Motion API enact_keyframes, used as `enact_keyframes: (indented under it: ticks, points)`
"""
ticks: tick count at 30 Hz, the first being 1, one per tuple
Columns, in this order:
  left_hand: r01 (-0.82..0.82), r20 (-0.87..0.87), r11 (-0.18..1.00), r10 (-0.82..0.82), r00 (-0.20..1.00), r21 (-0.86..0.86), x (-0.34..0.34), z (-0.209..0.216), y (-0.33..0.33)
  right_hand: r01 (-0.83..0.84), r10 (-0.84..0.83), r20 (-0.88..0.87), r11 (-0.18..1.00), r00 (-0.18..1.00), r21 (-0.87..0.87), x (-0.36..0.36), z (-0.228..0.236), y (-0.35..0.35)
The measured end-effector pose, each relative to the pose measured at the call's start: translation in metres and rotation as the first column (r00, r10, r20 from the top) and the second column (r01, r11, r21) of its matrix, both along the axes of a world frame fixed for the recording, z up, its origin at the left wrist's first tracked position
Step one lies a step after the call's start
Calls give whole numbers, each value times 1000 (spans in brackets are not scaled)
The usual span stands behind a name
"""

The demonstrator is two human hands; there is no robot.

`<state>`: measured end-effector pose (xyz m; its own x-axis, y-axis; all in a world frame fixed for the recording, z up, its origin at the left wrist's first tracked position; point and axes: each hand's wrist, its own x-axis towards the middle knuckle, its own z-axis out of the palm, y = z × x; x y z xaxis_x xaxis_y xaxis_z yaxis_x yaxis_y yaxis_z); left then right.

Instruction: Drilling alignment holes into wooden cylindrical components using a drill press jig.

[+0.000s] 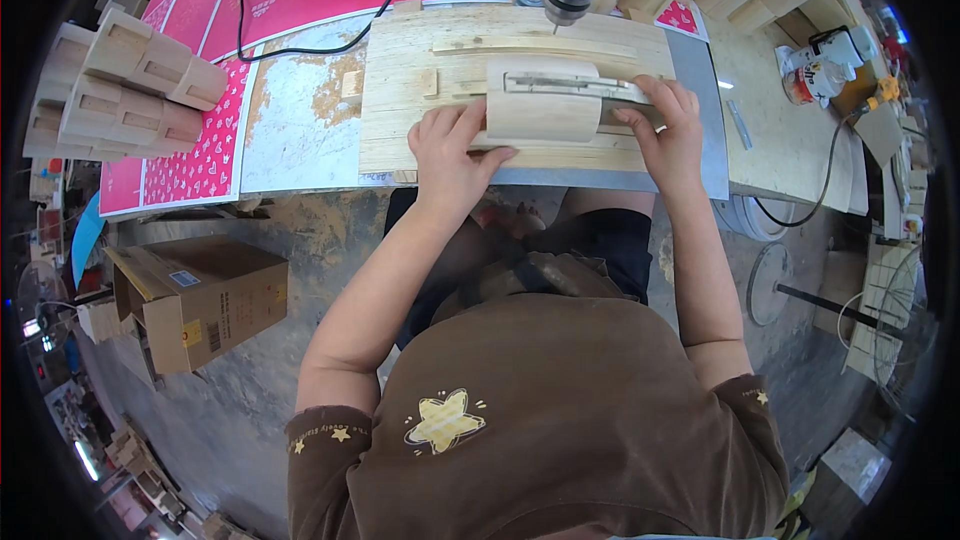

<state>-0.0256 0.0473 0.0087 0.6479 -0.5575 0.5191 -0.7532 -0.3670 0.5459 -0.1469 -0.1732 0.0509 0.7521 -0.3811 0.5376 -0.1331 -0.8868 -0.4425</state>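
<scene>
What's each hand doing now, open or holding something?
Left hand: partly open, touching the left end of the wooden block.
Right hand: curled at the right end of the narrow strip; grip can't be told.

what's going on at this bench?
A person's left hand is against the left end of a pale, curved wooden block, and the right hand is at its right end, by a narrow strip along its top. The block rests on a wooden board. A drill chuck sits beyond, its bit clear of the block.
</scene>
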Motion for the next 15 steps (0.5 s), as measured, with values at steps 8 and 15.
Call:
enact_keyframes:
  ticks: [8,15]
  points:
    - [-40,-92,997,46,995,66,50,-8,-16,-33,35,23,996,999,-78,46,-7,-19]
    - [74,-26,993,-72,997,88,62,-13,-7,-112,76,216,981,973,158,40,32,-30]
